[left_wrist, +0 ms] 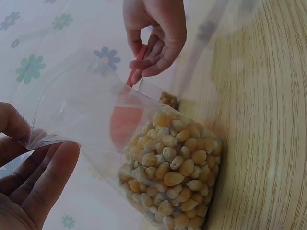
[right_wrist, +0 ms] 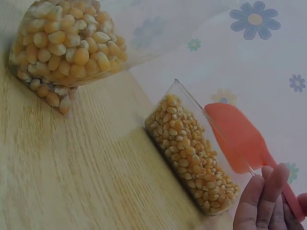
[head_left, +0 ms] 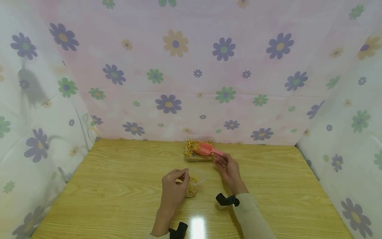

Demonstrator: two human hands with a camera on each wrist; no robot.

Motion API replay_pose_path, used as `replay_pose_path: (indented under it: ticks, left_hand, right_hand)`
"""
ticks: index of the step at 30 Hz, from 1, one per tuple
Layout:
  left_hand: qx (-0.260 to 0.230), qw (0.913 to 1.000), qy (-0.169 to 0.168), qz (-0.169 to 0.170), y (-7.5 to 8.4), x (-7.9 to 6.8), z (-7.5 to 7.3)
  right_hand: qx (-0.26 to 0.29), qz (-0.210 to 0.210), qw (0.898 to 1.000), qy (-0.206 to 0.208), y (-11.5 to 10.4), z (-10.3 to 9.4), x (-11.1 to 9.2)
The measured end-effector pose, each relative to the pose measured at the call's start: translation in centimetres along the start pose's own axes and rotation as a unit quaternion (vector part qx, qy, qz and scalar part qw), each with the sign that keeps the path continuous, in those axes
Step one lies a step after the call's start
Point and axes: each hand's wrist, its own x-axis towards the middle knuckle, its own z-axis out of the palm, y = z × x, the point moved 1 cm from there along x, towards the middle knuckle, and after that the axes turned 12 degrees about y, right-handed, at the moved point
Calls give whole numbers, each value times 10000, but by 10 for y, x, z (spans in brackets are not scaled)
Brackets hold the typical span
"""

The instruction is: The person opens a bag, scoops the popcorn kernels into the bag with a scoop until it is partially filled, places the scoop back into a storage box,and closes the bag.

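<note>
My left hand (head_left: 176,186) pinches the top edge of a clear plastic bag (left_wrist: 91,110) between thumb and fingers. Corn kernels (left_wrist: 172,172) fill the bag's lower part, which rests on the table. By its handle, my right hand (head_left: 229,169) holds a red scoop (head_left: 205,149). In the head view the scoop's bowl lies over a clear rectangular container (head_left: 199,159) of corn kernels (right_wrist: 187,153), farther back than the bag. The right wrist view has the scoop (right_wrist: 237,136) at the container's rim, with the fingers just beside that wall.
The wooden table (head_left: 125,179) runs back to a flower-print cloth (head_left: 191,113), which also hangs along both sides. A black wrist-camera mount (head_left: 226,200) sits on the right wrist, another mount (head_left: 179,230) on the left.
</note>
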Motion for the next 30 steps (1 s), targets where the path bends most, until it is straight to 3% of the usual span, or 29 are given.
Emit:
replay_pose_path:
  ticks: [7, 14, 25, 30]
  left_hand:
    - [-108, 9998, 39, -150, 1, -1, 1]
    - [-151, 9998, 88, -60, -1, -1, 0]
    - [-188, 9989, 96, -409, -1, 1, 1]
    - [-172, 9990, 182, -370, -1, 1, -1]
  right_hand:
    - [450, 90, 9989, -136, 0, -2, -2]
    - [582, 112, 9977, -323, -2, -3, -8]
    - [414, 37, 9984, -384, -8, -4, -25]
    - [225, 17, 9985, -499, -11, -7, -38]
